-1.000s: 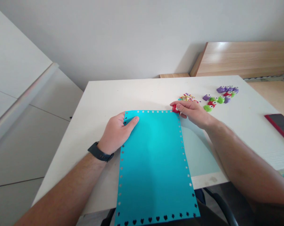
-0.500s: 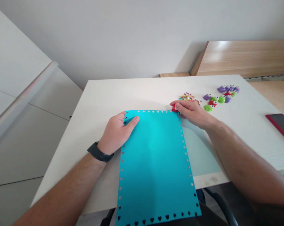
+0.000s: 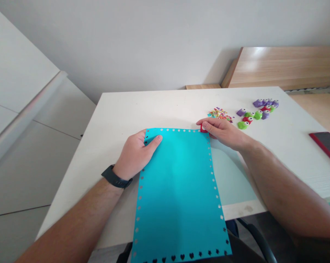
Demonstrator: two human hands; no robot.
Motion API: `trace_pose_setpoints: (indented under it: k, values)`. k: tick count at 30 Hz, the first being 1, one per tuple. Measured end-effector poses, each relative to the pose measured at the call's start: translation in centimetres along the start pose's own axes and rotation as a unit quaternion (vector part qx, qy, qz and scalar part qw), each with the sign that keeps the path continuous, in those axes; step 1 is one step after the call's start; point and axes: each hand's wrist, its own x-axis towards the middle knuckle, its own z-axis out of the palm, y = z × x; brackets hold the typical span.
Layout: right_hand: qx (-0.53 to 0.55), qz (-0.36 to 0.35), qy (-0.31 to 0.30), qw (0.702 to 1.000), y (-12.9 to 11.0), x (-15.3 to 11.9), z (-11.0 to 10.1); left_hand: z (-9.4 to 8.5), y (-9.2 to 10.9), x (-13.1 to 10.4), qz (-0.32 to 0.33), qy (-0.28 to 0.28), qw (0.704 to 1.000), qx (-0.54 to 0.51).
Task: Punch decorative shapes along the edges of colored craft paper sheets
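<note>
A turquoise sheet of paper (image 3: 178,190) hangs between my hands, its edges lined with punched holes, hearts along the near edge and flower or star shapes elsewhere. My left hand (image 3: 140,149) pinches the far left corner, thumb on top and fingers behind. At the far right corner, my right hand (image 3: 218,129) grips a small red craft punch (image 3: 203,128) between thumb and fingers, with the punch seated over the paper's corner. Some of the right fingers are hidden behind the paper and punch.
Colourful punched paper bits (image 3: 219,114) lie in a pile beyond my right hand. Several purple, green and red punches with eyes (image 3: 258,114) stand at the back right. A red-edged dark phone-like slab (image 3: 327,144) lies at the right. The white table (image 3: 126,113) meets a wall behind.
The red punch has turned slightly in my right hand at the corner. The paper's near end has swung a little to the left. My left hand has stayed put.
</note>
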Motion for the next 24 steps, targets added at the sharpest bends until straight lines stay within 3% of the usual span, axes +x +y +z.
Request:
trace_pose_setpoints:
  k: [7,24]
  values:
    - [-0.027,-0.018,-0.028,0.999,0.9,0.3,-0.2,-0.1,0.1,0.0,0.006,-0.006,1.0,0.003]
    - [-0.034,0.003,0.017,0.999,0.3,0.1,-0.1,-0.1,0.1,0.0,0.005,-0.003,1.0,0.003]
